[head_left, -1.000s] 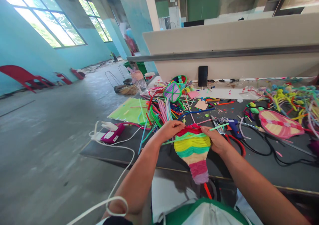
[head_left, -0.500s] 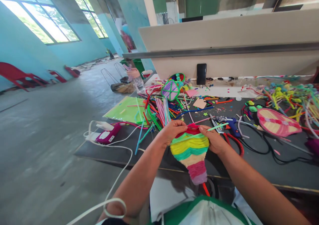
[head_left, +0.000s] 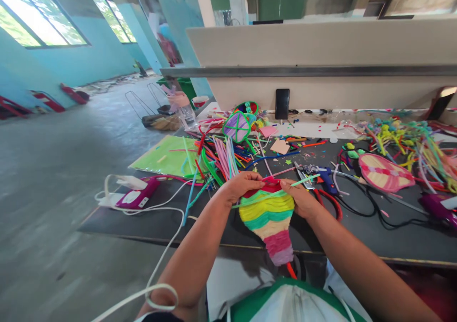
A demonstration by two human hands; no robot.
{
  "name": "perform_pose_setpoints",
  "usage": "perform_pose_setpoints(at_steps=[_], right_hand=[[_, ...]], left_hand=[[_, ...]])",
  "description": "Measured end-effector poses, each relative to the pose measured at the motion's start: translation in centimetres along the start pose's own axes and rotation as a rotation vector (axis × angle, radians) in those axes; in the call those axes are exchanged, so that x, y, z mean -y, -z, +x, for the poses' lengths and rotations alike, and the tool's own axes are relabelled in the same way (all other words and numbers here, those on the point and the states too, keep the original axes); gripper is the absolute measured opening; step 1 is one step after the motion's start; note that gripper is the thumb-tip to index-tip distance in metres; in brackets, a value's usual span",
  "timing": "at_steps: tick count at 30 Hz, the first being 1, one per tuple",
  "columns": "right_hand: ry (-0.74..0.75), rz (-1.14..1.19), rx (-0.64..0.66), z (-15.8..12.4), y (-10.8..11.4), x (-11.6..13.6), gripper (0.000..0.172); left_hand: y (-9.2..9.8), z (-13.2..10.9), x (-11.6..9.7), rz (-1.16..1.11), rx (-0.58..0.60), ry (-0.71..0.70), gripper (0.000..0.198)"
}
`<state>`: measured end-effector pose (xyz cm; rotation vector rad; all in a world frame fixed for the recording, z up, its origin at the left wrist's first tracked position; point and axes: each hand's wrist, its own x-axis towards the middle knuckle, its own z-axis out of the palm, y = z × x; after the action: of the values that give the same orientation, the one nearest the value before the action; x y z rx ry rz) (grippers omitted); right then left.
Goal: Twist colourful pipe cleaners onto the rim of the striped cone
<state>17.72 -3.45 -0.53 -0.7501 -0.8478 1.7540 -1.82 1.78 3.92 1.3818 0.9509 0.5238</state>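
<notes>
"Head camera view: what are the two hands doing?"

"Both are working at the near edge of a dark table [head_left: 214,227]. They are holding a striped woven piece [head_left: 267,215], shaped like a heart that narrows to a point. Its bands are running red, green, yellow, teal, cream, pink and lilac from far to near, and its tip is hanging over the table's near edge."

"How are the hands gripping it?"

"The left hand [head_left: 240,185] is curling its fingers closed over the piece's far left rim. The right hand [head_left: 300,199] is pinching a light green strand [head_left: 303,180] against the far right rim. That strand is crossing the piece, and both its ends are sticking out."

"What is lying around them?"

"Just right of the right hand, red-handled scissors [head_left: 330,200] and a blue glue gun [head_left: 325,174] are lying on the table. Farther right, a pink woven fan shape [head_left: 385,172] is lying flat. Loose coloured strands [head_left: 221,155] are piling up beyond the left hand. A pink device [head_left: 137,197] with a white cable is sitting at the table's left end. A dark phone [head_left: 282,104] is standing upright against the far wall."
</notes>
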Motion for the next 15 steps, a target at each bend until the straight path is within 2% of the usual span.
perform_pose_setpoints(at_steps=[4,8,12,15], right_hand=[[-0.001,0.002,0.004,0.1,-0.2,0.0,0.037],[0.013,-0.028,-0.050,0.1,-0.1,0.5,0.044],[0.145,-0.069,-0.168,0.1,0.5,1.5,0.042],[0.219,-0.042,-0.171,-0.3,0.8,2.9,0.040]], left_hand=[[0.6,0.3,1.2,-0.091,-0.011,0.006,0.028],[1.3,-0.3,1.5,-0.152,0.043,-0.001,0.028],[1.6,-1.1,1.2,-0.146,0.077,-0.006,0.029],[1.8,-1.6,1.0,-0.173,0.103,-0.041,0.028]])
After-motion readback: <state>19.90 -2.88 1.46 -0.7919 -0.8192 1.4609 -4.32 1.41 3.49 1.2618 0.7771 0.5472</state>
